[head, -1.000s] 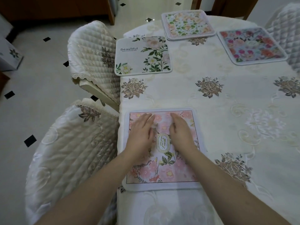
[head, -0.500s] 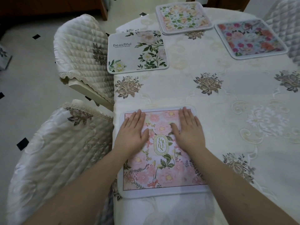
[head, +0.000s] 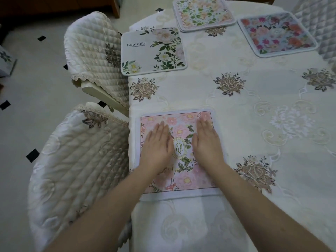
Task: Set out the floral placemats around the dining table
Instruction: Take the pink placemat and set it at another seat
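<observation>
A pink floral placemat (head: 181,182) with a "Garden" oval lies flat at the table's near left edge. My left hand (head: 157,146) presses flat on its left half and my right hand (head: 207,142) on its right half, fingers straight. Farther along the left edge lies a white placemat (head: 152,51) marked "Beautiful". A peach and green floral placemat (head: 203,13) sits at the far end, and a blue placemat (head: 276,33) with red flowers lies at the far right.
The table wears a cream embroidered tablecloth (head: 254,115). Two quilted chairs stand on the left, one near (head: 76,170) and one farther (head: 94,51). Another quilted chair (head: 318,24) stands at the far right. The tiled floor (head: 32,106) lies left.
My hands have slid apart from the placemat's middle toward its left and right sides, fingers now flat. The view has tilted slightly toward the table.
</observation>
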`<state>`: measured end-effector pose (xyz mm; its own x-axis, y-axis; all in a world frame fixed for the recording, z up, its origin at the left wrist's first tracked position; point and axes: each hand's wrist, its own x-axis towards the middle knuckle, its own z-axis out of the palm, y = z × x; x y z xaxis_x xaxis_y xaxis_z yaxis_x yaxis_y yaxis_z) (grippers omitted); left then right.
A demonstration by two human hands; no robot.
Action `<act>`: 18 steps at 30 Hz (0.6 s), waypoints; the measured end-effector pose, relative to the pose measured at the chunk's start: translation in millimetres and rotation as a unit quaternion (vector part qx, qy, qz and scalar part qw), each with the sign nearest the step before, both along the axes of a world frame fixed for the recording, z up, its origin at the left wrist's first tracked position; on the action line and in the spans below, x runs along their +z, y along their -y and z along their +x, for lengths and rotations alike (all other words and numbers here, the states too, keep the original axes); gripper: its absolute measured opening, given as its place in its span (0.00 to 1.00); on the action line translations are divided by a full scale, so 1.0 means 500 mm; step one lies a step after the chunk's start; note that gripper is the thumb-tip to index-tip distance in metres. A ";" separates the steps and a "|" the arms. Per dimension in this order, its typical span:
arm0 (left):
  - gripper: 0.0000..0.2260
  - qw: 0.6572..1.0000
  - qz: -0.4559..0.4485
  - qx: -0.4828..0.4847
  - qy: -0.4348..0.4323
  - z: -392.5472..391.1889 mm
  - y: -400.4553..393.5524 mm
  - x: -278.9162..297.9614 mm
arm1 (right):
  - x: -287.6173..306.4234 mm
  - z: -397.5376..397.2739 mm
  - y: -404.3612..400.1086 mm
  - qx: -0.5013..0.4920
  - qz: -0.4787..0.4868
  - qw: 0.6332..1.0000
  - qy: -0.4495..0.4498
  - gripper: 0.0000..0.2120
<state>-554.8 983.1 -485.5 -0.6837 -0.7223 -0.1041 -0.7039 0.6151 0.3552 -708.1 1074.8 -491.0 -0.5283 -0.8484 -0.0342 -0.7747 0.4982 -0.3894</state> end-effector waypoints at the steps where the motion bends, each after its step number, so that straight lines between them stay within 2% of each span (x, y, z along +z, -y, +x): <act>1: 0.28 1.000 -0.014 0.004 -0.016 0.002 -0.032 -0.004 | -0.003 0.028 0.001 0.007 -0.010 1.000 0.006 0.32; 4: 0.25 0.999 -0.043 0.011 -0.017 0.021 -0.089 -0.036 | -0.030 0.091 -0.013 0.031 -0.009 0.999 0.022 0.29; 10: 0.28 0.997 -0.053 -0.038 0.049 0.062 -0.088 -0.075 | -0.066 0.095 -0.055 0.073 0.044 0.994 -0.065 0.26; 13: 0.30 0.995 -0.047 -0.053 0.072 0.093 -0.067 -0.075 | -0.063 0.065 -0.081 0.047 0.051 0.995 -0.065 0.27; 18: 0.31 0.997 -0.036 -0.017 0.070 0.165 -0.027 -0.068 | -0.062 -0.014 -0.121 0.013 0.063 0.996 -0.056 0.29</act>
